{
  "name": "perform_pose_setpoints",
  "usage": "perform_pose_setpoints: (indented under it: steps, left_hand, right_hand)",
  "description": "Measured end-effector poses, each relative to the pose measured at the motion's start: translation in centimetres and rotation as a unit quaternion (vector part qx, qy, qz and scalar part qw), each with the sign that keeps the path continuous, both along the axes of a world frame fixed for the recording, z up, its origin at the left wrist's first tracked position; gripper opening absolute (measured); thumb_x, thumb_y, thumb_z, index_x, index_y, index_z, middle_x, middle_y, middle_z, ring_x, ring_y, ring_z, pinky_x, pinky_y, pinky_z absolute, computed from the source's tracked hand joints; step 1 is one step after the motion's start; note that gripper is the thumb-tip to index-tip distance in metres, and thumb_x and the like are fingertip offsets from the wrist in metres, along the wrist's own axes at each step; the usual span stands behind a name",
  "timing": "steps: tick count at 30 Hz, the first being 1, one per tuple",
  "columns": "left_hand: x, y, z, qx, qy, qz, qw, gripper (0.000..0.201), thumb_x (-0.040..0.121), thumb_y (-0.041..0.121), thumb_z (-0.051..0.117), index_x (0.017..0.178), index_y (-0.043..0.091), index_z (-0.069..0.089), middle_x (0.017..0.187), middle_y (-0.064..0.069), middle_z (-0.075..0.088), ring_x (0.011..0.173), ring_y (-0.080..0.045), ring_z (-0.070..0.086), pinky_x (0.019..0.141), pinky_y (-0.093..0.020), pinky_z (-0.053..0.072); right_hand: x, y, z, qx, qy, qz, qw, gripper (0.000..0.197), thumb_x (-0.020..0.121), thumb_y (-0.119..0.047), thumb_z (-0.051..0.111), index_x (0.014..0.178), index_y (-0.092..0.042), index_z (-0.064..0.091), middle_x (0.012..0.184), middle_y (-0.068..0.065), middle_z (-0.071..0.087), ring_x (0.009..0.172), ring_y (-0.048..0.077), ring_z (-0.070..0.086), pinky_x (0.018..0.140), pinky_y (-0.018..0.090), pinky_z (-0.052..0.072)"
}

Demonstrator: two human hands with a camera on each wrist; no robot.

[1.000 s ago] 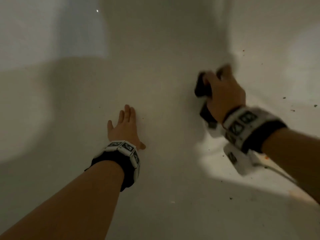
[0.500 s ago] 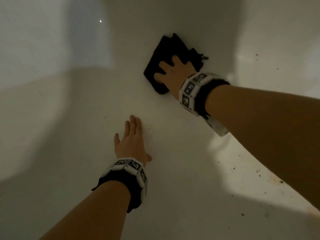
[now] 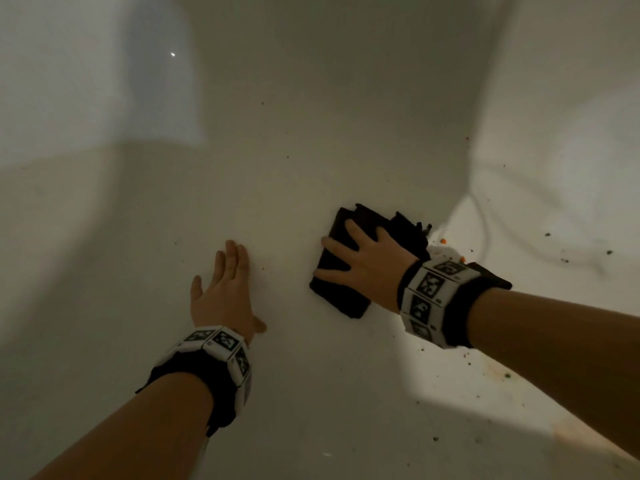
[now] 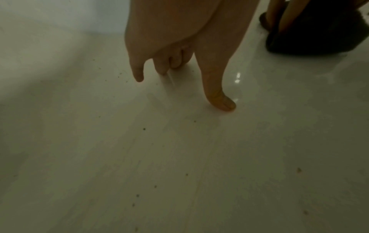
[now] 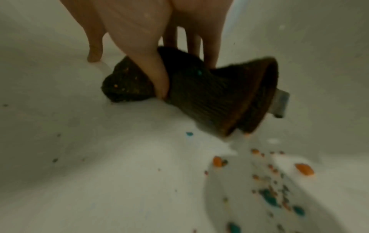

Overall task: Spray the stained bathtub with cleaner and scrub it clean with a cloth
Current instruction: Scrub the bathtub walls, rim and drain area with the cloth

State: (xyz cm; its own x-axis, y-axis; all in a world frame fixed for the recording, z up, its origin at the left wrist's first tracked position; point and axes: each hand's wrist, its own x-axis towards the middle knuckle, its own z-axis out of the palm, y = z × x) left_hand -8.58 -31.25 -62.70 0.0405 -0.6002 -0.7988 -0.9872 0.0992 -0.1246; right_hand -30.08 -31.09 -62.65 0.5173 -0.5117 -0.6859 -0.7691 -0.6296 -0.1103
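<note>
Head view: both hands are working inside the white bathtub. The right hand is lying at centre right of the frame, its fingers spread straight and pressing flat on the dark folded cloth; the cloth is resting against the tub surface just right of frame centre. Right wrist view: the thumb and fingers are bearing down on the cloth, which is bunching into folds and carrying orange flecks; a pale tag is sticking out at its right edge. Orange and teal specks are lying on the tub in the lower right of that frame, beside the cloth. The left hand is sitting left of centre, well apart from the cloth, palm down on the bare tub, fingers released, straight and holding nothing. Left wrist view: the left hand's fingertips are touching the glossy surface; small dark specks are lying scattered below them.
</note>
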Motion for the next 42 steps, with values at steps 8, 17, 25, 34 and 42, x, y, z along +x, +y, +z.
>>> perform_pose_setpoints:
  steps: [8, 17, 25, 34, 42]
  left_hand:
    - [-0.1, 0.0, 0.4, -0.003, 0.010, 0.016, 1.000, 0.121, 0.076, 0.033, 0.074, 0.147, 0.017, -0.022, 0.153, 0.002, -0.029, 0.145, -0.014, -0.015, 0.119, -0.041, 0.003]
    - [0.6, 0.2, -0.2, -0.005, 0.073, 0.049, 0.996, 0.123, 0.077, 0.027, 0.074, 0.143, 0.017, -0.029, 0.140, 0.007, -0.042, 0.143, -0.016, -0.021, 0.119, -0.039, 0.008]
    - [0.6, 0.0, -0.2, 0.004, 0.075, 0.036, 0.997, 0.122, 0.078, 0.029, 0.073, 0.143, 0.017, -0.029, 0.146, 0.005, -0.038, 0.143, -0.016, -0.022, 0.119, -0.038, 0.008]
    - [0.6, 0.0, 0.1, 0.007, 0.061, 0.034, 0.998, 0.123, 0.075, 0.034, 0.075, 0.145, 0.018, -0.025, 0.152, 0.003, -0.032, 0.144, -0.015, -0.018, 0.119, -0.038, 0.011]
    - [-2.2, -0.7, 0.4, 0.030, -0.109, -0.081, 0.990, 0.119, 0.080, 0.041, 0.069, 0.144, 0.001, -0.022, 0.155, -0.013, -0.022, 0.146, -0.025, -0.008, 0.119, -0.041, 0.004]
  right_hand:
    - [0.7, -4.3, 0.1, -0.183, -0.238, -0.092, 0.950, 0.024, 0.076, -0.012, 0.043, 0.082, -0.008, 0.066, 0.094, 0.020, 0.065, 0.072, 0.034, 0.063, 0.049, 0.037, 0.052]
    - [6.9, -20.1, 2.4, -0.179, -0.183, -0.312, 0.915, 0.059, 0.098, -0.037, 0.040, 0.149, -0.020, 0.015, 0.155, 0.011, 0.011, 0.138, 0.034, 0.024, 0.110, 0.044, 0.030]
    - [5.0, -9.8, -0.9, -0.167, -0.128, -0.075, 0.975, 0.042, 0.082, -0.012, 0.030, 0.104, -0.004, 0.065, 0.120, 0.026, 0.056, 0.099, 0.046, 0.057, 0.075, 0.054, 0.049]
    - [-5.3, -3.8, 3.5, -0.252, -0.192, -0.279, 0.907, 0.023, 0.087, -0.008, 0.046, 0.105, -0.010, 0.060, 0.109, 0.018, 0.058, 0.095, 0.039, 0.057, 0.073, 0.042, 0.049]
    - [-13.6, -7.5, 3.7, -0.161, 0.047, -0.355, 0.919, 0.052, 0.090, -0.017, 0.044, 0.141, -0.021, 0.033, 0.146, 0.022, 0.021, 0.128, 0.045, 0.029, 0.095, 0.057, 0.038]
